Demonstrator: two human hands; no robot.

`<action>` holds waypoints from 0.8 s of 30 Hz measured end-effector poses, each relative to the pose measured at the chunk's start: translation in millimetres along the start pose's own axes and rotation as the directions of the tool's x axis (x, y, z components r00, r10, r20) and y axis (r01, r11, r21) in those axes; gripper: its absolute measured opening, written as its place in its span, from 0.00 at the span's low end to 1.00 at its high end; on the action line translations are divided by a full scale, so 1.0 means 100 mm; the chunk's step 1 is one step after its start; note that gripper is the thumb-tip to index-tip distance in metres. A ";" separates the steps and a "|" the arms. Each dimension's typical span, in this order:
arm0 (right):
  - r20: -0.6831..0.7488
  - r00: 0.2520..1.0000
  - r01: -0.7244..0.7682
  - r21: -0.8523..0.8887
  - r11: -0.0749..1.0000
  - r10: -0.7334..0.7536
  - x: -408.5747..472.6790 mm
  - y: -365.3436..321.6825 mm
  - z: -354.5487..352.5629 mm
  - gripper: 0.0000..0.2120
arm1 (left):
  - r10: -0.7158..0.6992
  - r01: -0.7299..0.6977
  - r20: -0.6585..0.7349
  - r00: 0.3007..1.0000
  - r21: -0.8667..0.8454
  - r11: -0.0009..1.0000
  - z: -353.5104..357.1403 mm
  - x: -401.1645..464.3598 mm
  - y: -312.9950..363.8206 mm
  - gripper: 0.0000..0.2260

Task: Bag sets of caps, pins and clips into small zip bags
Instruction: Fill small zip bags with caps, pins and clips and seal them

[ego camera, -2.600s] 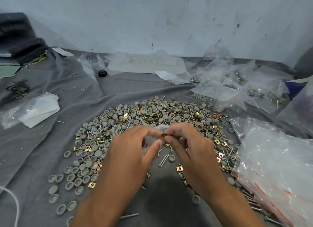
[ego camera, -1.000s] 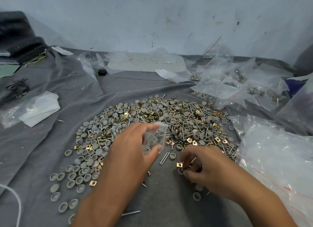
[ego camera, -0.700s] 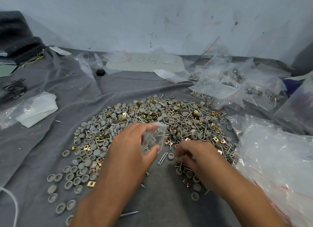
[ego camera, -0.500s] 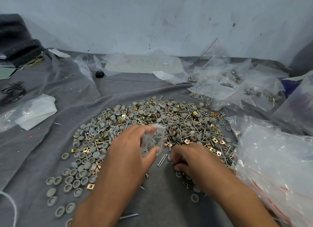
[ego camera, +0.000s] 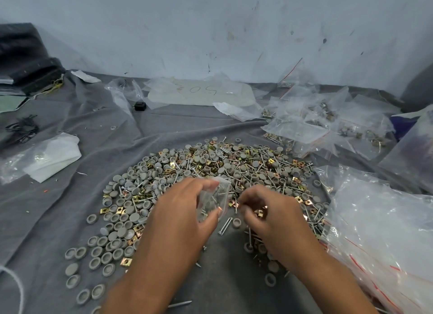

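The small zip bag [ego camera: 214, 200] hangs mouth-up between thumb and fingers of the left hand [ego camera: 185, 217], which pinches it just above the middle of the grey cloth [ego camera: 70, 208] spread over the worktop. The left forearm reaches in from the near edge, wrist bent a little inward. Close beside it, the right hand [ego camera: 269, 215] hovers with fingers curled, thumb and forefinger pinching a thin pin [ego camera: 236, 205] and what looks like a brass clip, right at the bag's opening. Beneath both lies the heap of grey caps, pins and clips [ego camera: 210, 168]. Filled bags [ego camera: 328, 126] crowd the far right corner, and a stack of empty bags [ego camera: 379, 231] lies at the right edge.
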State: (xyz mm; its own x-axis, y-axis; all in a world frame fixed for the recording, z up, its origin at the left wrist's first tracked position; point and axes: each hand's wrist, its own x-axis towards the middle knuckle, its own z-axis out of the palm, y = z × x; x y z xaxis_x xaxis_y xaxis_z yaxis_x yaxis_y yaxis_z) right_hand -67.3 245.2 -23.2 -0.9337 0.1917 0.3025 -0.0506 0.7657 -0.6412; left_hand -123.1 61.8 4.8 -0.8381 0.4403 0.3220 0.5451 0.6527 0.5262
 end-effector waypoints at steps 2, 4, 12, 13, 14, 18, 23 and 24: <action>-0.226 0.971 0.113 0.160 0.981 -0.075 0.01 -0.08 -0.03 0.07 | 0.005 -0.005 0.007 1.000 0.003 1.000 0.01 0.01 0.00 0.19; -0.391 0.901 0.261 0.141 0.955 -0.188 0.02 -0.19 -0.03 0.04 | 0.009 -0.009 0.017 1.000 -0.005 1.000 0.03 0.01 0.01 0.19; -0.443 0.867 0.307 0.118 0.944 -0.226 0.02 -0.29 0.09 0.06 | 0.012 -0.012 0.033 0.999 -0.006 1.000 0.06 0.00 0.01 0.20; -0.441 0.867 0.309 0.109 0.945 -0.233 0.02 -0.29 0.09 0.06 | 0.015 -0.015 0.030 0.999 -0.005 1.000 0.06 0.01 0.00 0.19; -0.417 0.873 0.320 0.100 0.942 -0.253 0.02 -0.28 0.10 0.06 | 0.019 -0.019 0.027 0.999 -0.003 1.000 0.06 0.01 0.01 0.19; -0.319 0.897 0.333 0.026 0.943 -0.308 0.05 -0.23 0.13 0.07 | 0.044 -0.044 -0.014 0.999 -0.033 0.998 0.05 0.01 0.00 0.16; -0.203 0.880 0.344 -0.349 0.872 -0.428 0.08 -0.07 0.03 0.17 | 0.107 -0.108 -0.018 0.994 -0.088 0.990 -0.01 -0.02 0.03 0.15; -0.215 0.867 0.353 -0.372 0.859 -0.450 0.09 -0.05 0.01 0.14 | 0.127 -0.127 -0.007 0.992 -0.080 0.989 -0.02 -0.02 0.03 0.18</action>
State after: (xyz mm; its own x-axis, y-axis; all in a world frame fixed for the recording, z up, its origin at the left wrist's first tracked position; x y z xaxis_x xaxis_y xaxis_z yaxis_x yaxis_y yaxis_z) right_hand -75.3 242.4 -17.5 -0.7105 -0.0461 0.7022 -0.2414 0.9533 -0.1817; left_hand -119.8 61.8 7.5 -0.7620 0.5157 0.3917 0.6440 0.5397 0.5422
